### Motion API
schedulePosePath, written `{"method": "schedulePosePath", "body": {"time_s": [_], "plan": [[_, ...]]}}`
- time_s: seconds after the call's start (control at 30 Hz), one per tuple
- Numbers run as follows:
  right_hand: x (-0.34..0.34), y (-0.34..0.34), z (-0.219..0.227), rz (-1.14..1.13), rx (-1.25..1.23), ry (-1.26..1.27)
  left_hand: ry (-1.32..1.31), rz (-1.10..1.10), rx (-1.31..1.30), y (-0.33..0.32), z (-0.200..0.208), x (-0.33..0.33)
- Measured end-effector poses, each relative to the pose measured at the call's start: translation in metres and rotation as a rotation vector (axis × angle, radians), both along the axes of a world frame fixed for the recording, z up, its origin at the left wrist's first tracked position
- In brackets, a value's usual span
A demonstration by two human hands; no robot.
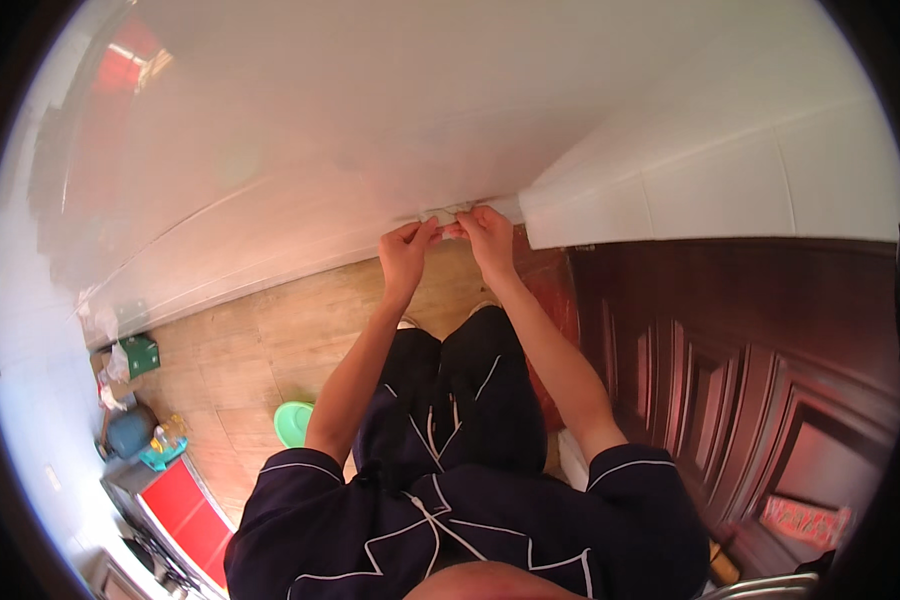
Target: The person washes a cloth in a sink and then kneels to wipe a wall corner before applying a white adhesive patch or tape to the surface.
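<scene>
Cloth (444, 215), by appearance: pale, crumpled, located near the lower edge of the pale wall (350, 130), straight ahead of the body. Pinched between thumb and fingers of left hand (404, 255) at one end and of right hand (489, 240) at the other, fingertips close together. Contact with the wall: cannot tell. Judged hazards: slipping free, if pinched too lightly; tearing, if thin and pulled hard; scraped knuckles, if pushed against the wall's edge. Containers: light-green basin (279, 425) on the wooden floor (235, 345), partly behind the left forearm (355, 375), contents not discernible. At far left, dark-green box (142, 355), contents hidden; nearby, round blue container (130, 432), contents likewise hidden; teal tray (158, 462) with small yellowish items, too small to identify.
</scene>
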State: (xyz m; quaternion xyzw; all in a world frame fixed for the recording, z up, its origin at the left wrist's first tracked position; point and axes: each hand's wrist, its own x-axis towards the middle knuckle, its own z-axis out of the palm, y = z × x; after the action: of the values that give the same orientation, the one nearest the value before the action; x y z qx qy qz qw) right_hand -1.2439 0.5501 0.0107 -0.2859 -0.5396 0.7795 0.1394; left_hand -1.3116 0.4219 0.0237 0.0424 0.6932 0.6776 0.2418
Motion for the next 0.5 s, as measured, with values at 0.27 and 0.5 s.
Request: {"method": "schedulePosePath", "body": {"time_s": [0.27, 0.5], "plan": [[-0.002, -0.009, -0.01, -0.151, 0.05, -0.002, 0.0, -0.004, 0.023, 0.006, 0.001, 0.002], [0.01, 0.012, -0.046, -0.258, 0.1, 0.025, 0.133, 0.037, -0.086, 0.039, -0.036, 0.016]]}}
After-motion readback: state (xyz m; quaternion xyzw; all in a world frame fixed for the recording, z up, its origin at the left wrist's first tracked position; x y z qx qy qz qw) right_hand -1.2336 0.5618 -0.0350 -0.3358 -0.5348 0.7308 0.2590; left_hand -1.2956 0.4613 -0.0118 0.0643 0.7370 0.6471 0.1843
